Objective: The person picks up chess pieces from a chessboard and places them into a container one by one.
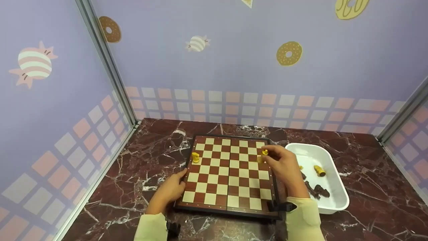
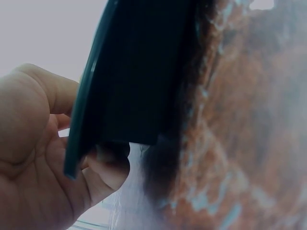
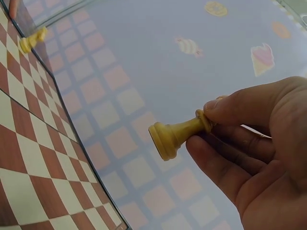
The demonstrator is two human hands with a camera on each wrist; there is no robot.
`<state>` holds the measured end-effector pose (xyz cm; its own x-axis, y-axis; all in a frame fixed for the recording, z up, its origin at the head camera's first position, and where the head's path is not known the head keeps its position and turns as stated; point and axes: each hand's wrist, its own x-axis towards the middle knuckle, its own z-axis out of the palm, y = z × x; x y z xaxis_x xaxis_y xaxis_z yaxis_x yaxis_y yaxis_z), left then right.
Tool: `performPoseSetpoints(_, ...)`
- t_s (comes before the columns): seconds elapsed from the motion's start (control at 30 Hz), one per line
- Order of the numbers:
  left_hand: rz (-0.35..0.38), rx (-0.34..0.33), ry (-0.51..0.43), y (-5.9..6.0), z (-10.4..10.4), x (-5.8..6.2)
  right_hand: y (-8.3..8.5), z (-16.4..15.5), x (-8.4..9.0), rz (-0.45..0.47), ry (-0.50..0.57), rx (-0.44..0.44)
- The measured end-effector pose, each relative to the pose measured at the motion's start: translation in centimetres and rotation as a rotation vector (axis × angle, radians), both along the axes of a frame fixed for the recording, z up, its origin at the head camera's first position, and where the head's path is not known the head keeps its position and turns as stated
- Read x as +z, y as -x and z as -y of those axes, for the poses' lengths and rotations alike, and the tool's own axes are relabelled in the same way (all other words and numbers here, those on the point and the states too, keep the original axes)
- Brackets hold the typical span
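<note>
A brown-and-cream chessboard (image 1: pixel 229 172) lies on the marble table. My left hand (image 1: pixel 170 188) grips its left edge; in the left wrist view, fingers curl round the board's dark rim (image 2: pixel 81 105). Over the right side of the board, my right hand (image 1: pixel 284 164) pinches a yellow chess piece (image 3: pixel 177 134) between thumb and fingers. The piece's base points away from the hand, and fingers hide most of its top. Near the left edge of the board stands a yellow knight (image 1: pixel 195 157), also in the right wrist view.
To the right of the board sits a white tray (image 1: pixel 309 157) holding a yellow piece (image 1: pixel 320 171) and several dark pieces (image 1: pixel 321 191); my right forearm covers part of it. Patterned wall panels (image 1: pixel 234 67) stand behind and at both sides of the table.
</note>
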<state>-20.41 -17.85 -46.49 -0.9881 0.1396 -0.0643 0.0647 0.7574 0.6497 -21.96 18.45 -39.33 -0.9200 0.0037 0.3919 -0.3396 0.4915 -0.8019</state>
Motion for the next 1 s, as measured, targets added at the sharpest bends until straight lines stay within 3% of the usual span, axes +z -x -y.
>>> performPoseSetpoints(0.57, -0.04, 0.007, 0.015, 0.2, 0.0, -0.2, -0.1, -3.2, 0.4, 0.053, 0.065, -0.092)
performPoseSetpoints(0.83, -0.04, 0.0, 0.01, 0.2, -0.1, -0.2, 0.0, -4.7, 0.3, 0.064, -0.011, -0.186)
performPoseSetpoints(1.0, -0.033, -0.002, 0.005, 0.2, -0.1, -0.1, -0.2, -5.5, 0.2, 0.139, 0.066, -0.212)
